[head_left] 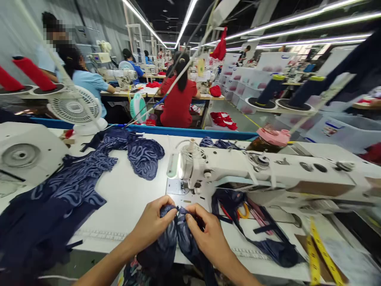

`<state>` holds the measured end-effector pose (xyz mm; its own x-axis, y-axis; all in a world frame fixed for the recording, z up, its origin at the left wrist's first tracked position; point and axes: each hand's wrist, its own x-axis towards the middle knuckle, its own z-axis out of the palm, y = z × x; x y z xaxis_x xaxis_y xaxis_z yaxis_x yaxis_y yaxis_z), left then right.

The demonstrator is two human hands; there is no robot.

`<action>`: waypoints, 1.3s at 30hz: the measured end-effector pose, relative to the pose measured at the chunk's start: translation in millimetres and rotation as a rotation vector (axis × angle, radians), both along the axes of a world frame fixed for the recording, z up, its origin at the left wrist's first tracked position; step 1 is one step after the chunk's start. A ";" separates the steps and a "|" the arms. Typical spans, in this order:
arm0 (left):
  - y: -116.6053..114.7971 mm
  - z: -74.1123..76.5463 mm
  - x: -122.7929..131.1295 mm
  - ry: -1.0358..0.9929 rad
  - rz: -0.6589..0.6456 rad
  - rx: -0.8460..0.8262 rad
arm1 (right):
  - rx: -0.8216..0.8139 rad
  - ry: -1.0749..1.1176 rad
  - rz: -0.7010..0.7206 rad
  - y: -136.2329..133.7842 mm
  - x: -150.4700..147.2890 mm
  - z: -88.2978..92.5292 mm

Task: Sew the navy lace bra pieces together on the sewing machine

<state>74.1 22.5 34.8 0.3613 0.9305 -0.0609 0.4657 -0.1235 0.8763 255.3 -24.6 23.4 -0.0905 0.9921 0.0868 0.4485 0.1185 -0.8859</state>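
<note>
My left hand (157,222) and my right hand (206,230) pinch a navy patterned fabric piece (169,240) between thumbs and fingers, in front of the sewing machine (226,163). The two sides of the fabric meet near the fingertips, and its lower part hangs over the table's front edge. Just beyond my fingers lies the metal needle plate (177,186), with the needle and presser foot above it. To the left, a long spread of navy patterned fabric pieces (77,178) runs across the table and over its edge.
Right of my hands lie navy straps (262,246), scissors with orange handles (244,211) and a yellow tape measure (320,246). A pink-lidded jar (272,137) stands behind the machine. Farther off are a white fan (76,105), thread cones (35,74) and a person in red (178,99).
</note>
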 end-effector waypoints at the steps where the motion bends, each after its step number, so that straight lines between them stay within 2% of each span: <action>1: 6.0 2.0 -3.0 0.011 0.019 0.040 | 0.032 0.009 0.015 1.8 -2.4 -2.7; 4: 41.7 11.3 -21.2 0.081 0.156 0.213 | 0.171 -0.040 0.063 7.3 -7.1 -13.4; 9: 115.8 34.5 -74.2 0.189 0.438 0.374 | 0.322 -0.240 0.095 0.2 -7.4 -23.8; 12: 126.7 35.7 -91.2 0.231 0.543 0.440 | 0.388 -0.385 0.061 -9.4 9.6 -27.0; 15: 100.9 16.3 -91.8 0.295 0.598 0.514 | 0.444 -0.573 -0.157 -13.5 47.8 -34.3; 17: 68.6 -4.1 -80.5 0.313 0.527 0.525 | 0.464 -0.697 -0.330 -11.9 79.1 -40.7; 19: 32.9 -23.7 -56.5 0.222 0.364 0.434 | 0.459 -0.777 -0.425 -5.6 106.1 -46.4; 21: 1.9 -37.8 -20.7 0.094 0.145 0.330 | 0.441 -0.817 -0.425 4.0 121.7 -48.9; 23: -19.2 -45.1 20.9 -0.007 -0.021 0.276 | 0.434 -0.828 -0.392 12.4 122.7 -45.7; 24: -25.6 -46.9 41.1 -0.042 -0.047 0.278 | 0.442 -0.821 -0.371 14.4 118.0 -41.6; 26: -31.0 -49.5 74.1 -0.070 0.008 0.314 | 0.489 -0.769 -0.290 11.7 101.7 -30.0; 28: -29.8 -52.5 90.8 -0.080 0.061 0.334 | 0.570 -0.657 -0.138 1.1 81.9 -17.8; 31: -25.7 -56.5 83.2 -0.106 0.059 0.251 | 0.649 -0.584 -0.006 -18.3 58.7 -9.5; 33: -27.0 -55.9 66.3 -0.172 0.044 0.105 | 0.684 -0.595 0.001 -25.8 49.3 -12.1; 37: -40.3 -49.5 42.6 -0.509 -0.078 -0.301 | 0.733 -0.496 -0.039 -23.2 33.8 -18.0; 39: -46.1 -47.7 39.1 -0.620 -0.108 -0.383 | 0.681 -0.330 0.090 -16.9 26.8 -15.4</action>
<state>113.2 -23.6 -12.8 0.5229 0.8426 -0.1291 -0.1268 0.2266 0.9657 282.0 -41.5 8.0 -0.2961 0.7165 0.6317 0.6398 0.6398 -0.4258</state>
